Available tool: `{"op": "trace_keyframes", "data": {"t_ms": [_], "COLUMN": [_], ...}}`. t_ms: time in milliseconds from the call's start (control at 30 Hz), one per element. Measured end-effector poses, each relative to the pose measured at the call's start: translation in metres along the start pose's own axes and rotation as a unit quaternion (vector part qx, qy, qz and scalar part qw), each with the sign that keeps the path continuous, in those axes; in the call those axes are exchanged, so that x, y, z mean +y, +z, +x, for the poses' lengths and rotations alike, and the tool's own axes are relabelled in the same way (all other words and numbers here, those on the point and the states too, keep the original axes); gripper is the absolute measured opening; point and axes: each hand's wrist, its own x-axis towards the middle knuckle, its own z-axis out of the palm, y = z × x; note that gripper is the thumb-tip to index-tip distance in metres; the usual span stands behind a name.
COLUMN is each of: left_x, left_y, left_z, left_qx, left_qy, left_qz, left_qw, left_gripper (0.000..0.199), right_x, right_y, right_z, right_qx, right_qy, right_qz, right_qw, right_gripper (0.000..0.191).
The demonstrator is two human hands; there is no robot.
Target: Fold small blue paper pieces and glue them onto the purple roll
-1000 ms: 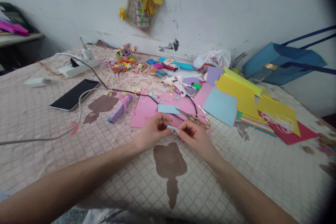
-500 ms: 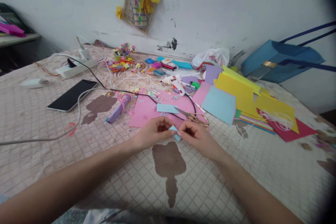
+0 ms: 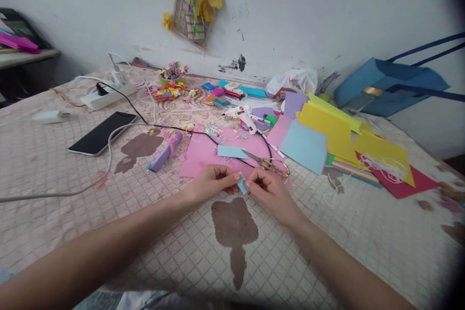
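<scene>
Between my two hands is a small piece of light blue paper (image 3: 243,184), held just above the table near its middle. My left hand (image 3: 215,182) pinches its left side between thumb and fingers. On the other side, my right hand (image 3: 266,189) grips the right edge with thumb and fingertips. Just beyond the hands lie gold-handled scissors (image 3: 271,164), their blades resting on a light blue paper strip (image 3: 231,151). Under these is a pink sheet (image 3: 198,155) scattered with paper scraps.
A white glue gun (image 3: 247,120) lies behind the scissors. Coloured paper sheets (image 3: 327,128) are piled at the right. To the left are a phone (image 3: 103,133), a power strip (image 3: 109,94) and a rolled purple paper (image 3: 166,152). A blue bag (image 3: 392,85) stands at the back right.
The small blue paper has turned more upright between my fingers, and my fingertips have shifted slightly along it. The things on the table have stayed in place.
</scene>
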Motion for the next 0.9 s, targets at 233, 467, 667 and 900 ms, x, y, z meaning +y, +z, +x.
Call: {"op": "trace_keyframes", "data": {"t_ms": [233,467,667,900], "left_x": [0.001,-0.002,-0.001,-0.002], "left_y": [-0.001,0.000,0.002,0.002], "left_z": [0.000,0.000,-0.002,-0.002], "left_qx": [0.000,0.001,-0.026,-0.014], "left_qy": [0.007,0.040,0.022,0.063], "left_qz": [0.024,0.043,0.022,0.040], "left_qw": [1.000,0.998,0.999,0.997], "left_gripper": [0.038,0.034,0.036,0.038], "right_x": [0.004,0.006,0.004,0.009], "right_y": [0.006,0.008,0.011,0.014], "right_z": [-0.001,-0.001,-0.001,0.000], "right_qx": [0.020,0.045,0.067,0.079], "right_qy": [0.013,0.014,0.000,-0.005], "right_qz": [0.046,0.046,0.059,0.078], "right_qw": [0.999,0.998,0.996,0.994], "right_gripper": [0.021,0.021,0.021,0.020]}}
